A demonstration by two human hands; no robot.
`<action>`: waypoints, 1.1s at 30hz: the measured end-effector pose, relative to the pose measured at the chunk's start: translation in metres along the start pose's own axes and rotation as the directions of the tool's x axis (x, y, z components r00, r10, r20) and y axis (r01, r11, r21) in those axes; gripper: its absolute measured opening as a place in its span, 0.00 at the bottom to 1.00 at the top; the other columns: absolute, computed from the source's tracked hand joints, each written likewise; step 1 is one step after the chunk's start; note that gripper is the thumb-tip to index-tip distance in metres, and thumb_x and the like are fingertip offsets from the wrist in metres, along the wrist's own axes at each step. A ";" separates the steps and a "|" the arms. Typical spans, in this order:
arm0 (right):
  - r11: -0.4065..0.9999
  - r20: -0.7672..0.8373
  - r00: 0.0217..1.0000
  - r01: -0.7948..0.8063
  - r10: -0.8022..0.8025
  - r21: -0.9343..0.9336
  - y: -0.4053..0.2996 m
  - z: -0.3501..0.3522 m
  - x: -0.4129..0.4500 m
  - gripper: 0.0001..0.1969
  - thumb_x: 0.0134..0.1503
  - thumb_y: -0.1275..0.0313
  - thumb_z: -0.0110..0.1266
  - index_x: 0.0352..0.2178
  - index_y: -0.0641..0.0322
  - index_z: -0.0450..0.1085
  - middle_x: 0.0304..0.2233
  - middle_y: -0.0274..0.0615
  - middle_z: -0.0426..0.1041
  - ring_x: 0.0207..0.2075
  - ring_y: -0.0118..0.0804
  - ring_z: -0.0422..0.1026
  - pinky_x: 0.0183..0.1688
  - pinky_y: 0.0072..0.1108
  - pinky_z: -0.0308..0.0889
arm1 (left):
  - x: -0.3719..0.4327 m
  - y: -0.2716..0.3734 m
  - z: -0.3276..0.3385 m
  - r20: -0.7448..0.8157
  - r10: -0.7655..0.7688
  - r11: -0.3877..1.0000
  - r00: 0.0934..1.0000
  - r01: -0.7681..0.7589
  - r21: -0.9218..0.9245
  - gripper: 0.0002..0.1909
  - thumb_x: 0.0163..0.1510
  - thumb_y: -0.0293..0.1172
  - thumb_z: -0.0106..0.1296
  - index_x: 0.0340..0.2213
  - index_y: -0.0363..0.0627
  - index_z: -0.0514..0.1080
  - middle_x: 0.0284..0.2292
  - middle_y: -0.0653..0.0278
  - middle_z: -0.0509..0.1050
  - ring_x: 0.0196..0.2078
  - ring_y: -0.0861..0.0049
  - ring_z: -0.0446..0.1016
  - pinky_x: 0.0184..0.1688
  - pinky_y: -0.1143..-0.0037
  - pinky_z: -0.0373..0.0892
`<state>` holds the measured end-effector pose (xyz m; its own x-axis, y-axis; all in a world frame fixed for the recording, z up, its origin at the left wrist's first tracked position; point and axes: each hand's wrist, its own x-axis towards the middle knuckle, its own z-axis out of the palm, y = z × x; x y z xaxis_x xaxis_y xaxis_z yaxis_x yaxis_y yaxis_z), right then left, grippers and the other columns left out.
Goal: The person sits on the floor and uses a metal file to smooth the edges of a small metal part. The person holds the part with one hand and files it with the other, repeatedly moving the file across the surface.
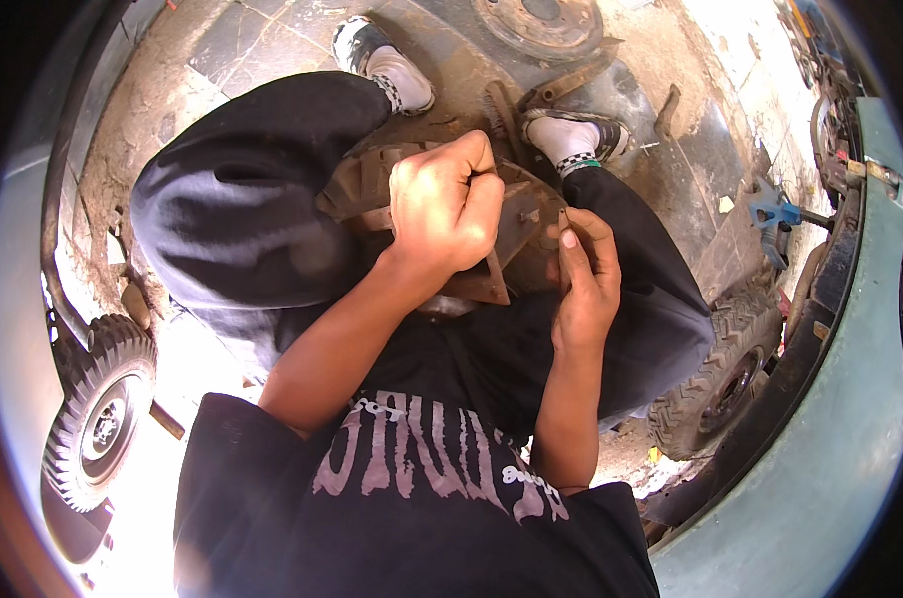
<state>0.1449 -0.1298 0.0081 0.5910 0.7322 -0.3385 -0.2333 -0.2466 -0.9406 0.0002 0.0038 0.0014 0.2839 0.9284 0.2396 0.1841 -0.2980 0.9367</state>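
Note:
My left hand [445, 203] is closed into a fist above a rusty metal part [522, 217] between my knees. Its fingers hide whatever may be inside the grasp. On the right, my right hand [584, 273] pinches a small, thin piece [562, 219] between thumb and fingers, just beside the rusty part. I cannot tell what this piece is made of. Under the metal part lies a dusty, ribbed round thing [358, 179] that looks like a tyre, largely covered by my hands and legs. A flat, pointed metal plate edge [496, 282] shows below my left fist.
A wire brush [494, 112] and a rusty metal arm [574, 81] lie near my feet. Beyond them is a rusty round drum [542, 34]. Tyred wheels stand at left [107, 418] and right [720, 377]. A blue tool [776, 213] sits near the green vehicle body [817, 471].

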 end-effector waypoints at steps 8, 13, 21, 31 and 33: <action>0.991 0.009 0.997 -0.081 0.083 -0.104 0.003 0.002 0.010 0.16 0.67 0.68 0.65 0.53 0.65 0.81 0.44 0.40 0.83 0.40 0.25 0.79 0.42 0.17 0.72 | 0.005 0.009 -0.007 0.154 -0.039 0.990 0.987 0.018 0.137 0.04 0.51 0.21 0.47 0.25 0.38 0.71 0.21 0.51 0.73 0.24 0.56 0.74 0.31 0.61 0.70; 0.972 0.034 0.971 -0.235 0.235 -0.020 -0.008 0.007 0.008 0.16 0.64 0.70 0.68 0.49 0.70 0.82 0.43 0.41 0.84 0.41 0.27 0.79 0.47 0.17 0.72 | 0.000 0.014 0.009 -0.019 -0.019 1.000 1.000 0.019 0.005 0.02 0.52 0.23 0.50 0.26 0.40 0.71 0.20 0.52 0.73 0.23 0.49 0.75 0.30 0.58 0.71; 0.936 0.054 0.934 -0.351 0.353 -0.039 -0.019 0.018 0.022 0.17 0.62 0.69 0.70 0.48 0.70 0.83 0.41 0.39 0.84 0.42 0.26 0.78 0.46 0.16 0.70 | -0.010 0.008 0.004 0.067 -0.016 0.997 0.998 0.011 0.071 0.04 0.51 0.24 0.50 0.23 0.42 0.70 0.13 0.55 0.68 0.13 0.54 0.68 0.21 0.63 0.66; 0.906 -0.027 0.973 0.205 -0.231 -0.371 0.011 0.020 0.009 0.14 0.55 0.79 0.73 0.45 0.61 0.86 0.36 0.40 0.80 0.36 0.27 0.76 0.42 0.21 0.71 | 0.000 0.006 0.004 0.053 0.002 0.998 0.999 -0.005 0.060 0.07 0.53 0.22 0.43 0.23 0.38 0.69 0.16 0.54 0.66 0.14 0.59 0.66 0.21 0.66 0.64; 0.873 -0.045 0.956 0.246 -0.291 -0.422 0.012 0.026 0.010 0.15 0.54 0.78 0.74 0.44 0.59 0.86 0.34 0.41 0.79 0.35 0.29 0.76 0.41 0.22 0.71 | 0.001 0.007 0.004 0.057 0.020 0.998 0.998 -0.023 0.056 0.05 0.51 0.22 0.45 0.23 0.39 0.68 0.15 0.55 0.67 0.14 0.57 0.67 0.21 0.65 0.65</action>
<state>0.1279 -0.1085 -0.0056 0.6677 0.7427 -0.0509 0.2672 -0.3029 -0.9148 0.0054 0.0016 0.0070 0.3410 0.9080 0.2434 0.2295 -0.3315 0.9151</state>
